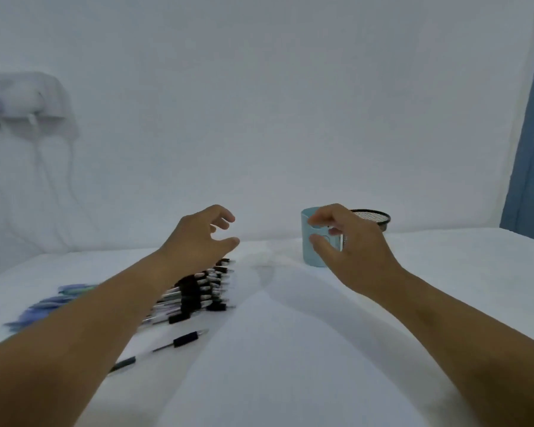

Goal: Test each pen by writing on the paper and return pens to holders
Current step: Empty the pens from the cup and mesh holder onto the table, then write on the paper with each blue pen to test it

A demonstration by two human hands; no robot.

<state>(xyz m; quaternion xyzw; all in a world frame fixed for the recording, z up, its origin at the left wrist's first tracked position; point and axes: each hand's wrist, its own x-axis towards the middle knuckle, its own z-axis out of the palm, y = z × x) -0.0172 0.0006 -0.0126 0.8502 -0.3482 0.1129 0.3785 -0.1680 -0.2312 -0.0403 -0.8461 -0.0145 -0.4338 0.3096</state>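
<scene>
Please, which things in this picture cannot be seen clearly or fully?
- Blue holder, head view: the right hand covers its right side; its inside does not show.
- Black mesh holder: mostly behind the same hand.
- Row of pens: the left forearm hides part, so no count.
- Blue pens at left: motion blur.
- Paper: not distinguishable on the white table.

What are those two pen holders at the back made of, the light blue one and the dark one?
The light blue holder looks like smooth matte plastic: even colour, solid wall, no shine, though painted metal is possible. The black holder behind it looks like wire mesh, probably metal: a fine grid shows inside a thin dark rim. The right hand hides much of both.
</scene>
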